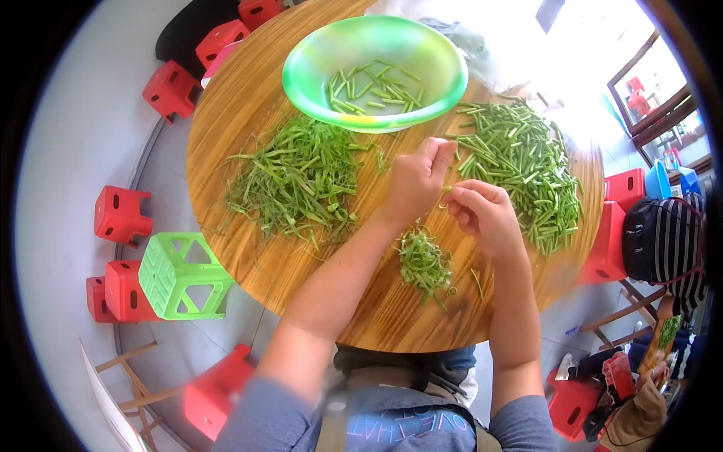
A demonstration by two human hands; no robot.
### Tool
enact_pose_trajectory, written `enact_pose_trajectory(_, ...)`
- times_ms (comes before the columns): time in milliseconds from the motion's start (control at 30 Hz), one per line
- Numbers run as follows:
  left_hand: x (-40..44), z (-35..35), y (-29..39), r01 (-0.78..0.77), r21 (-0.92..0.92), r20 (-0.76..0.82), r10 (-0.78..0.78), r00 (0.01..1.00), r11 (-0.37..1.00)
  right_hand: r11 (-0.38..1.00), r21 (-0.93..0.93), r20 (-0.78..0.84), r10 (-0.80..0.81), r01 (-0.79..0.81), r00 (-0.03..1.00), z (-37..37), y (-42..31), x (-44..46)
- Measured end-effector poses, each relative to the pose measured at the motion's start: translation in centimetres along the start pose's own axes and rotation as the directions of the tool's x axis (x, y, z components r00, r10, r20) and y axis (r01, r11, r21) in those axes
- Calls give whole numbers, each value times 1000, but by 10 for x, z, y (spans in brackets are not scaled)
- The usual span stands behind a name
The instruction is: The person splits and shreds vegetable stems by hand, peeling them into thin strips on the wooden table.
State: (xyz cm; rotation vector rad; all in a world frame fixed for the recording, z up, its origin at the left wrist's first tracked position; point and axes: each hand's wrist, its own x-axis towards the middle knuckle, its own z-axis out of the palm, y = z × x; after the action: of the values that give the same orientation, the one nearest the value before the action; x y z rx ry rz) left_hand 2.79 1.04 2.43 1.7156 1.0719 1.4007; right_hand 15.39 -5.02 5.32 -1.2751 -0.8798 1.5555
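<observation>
Over the middle of the round table, my left hand (pixel 419 179) is closed in a fist with the thumb on top. Whatever its fingers hold is hidden. Close beside it, my right hand (pixel 486 215) pinches a short green stem (pixel 446 190) between thumb and forefinger. Under my hands lies a small heap of curled green peelings (pixel 424 260). To the right spreads a large pile of cut green stems (pixel 520 162). On the left is a pile of leafy green tops (pixel 301 177). Beyond my hands stands a green and white basin (pixel 305 83) with several cut stems inside.
The wooden table (pixel 248 248) has a round edge near my body. Clear plastic bags (pixel 482 45) lie at its far right. A green stool (pixel 169 275) and several red stools (pixel 120 213) stand around it. A striped bag (pixel 674 245) is at the right.
</observation>
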Motion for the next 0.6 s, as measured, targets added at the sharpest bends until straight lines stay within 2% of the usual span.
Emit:
enact_pose_trajectory(167,-2,3,-4,-47,0,-12,47,999,999,994,106,11,31,-32,999,-2,4,4)
enact_pose_trajectory(267,-3,3,1,57,-26,-28,-58,998,998,990,140,-8,18,-16,1000,1,3,3)
enact_pose_trajectory(367,-1,9,-4,312,-304,34,-317,948,900,984,179,-10,-15,17,1000,2,4,3)
enact_pose_trajectory(433,-4,15,-5,379,-418,63,-390,918,825,979,195,-14,-52,53,999,2,7,3)
enact_pose_trajectory(533,-5,18,-5,463,-552,89,-503,860,693,990,-60,-43,-132,129,990,4,7,0)
enact_pose_trajectory(600,-4,17,-3,490,-637,108,-561,821,595,983,-109,-20,-149,146,989,8,8,-1)
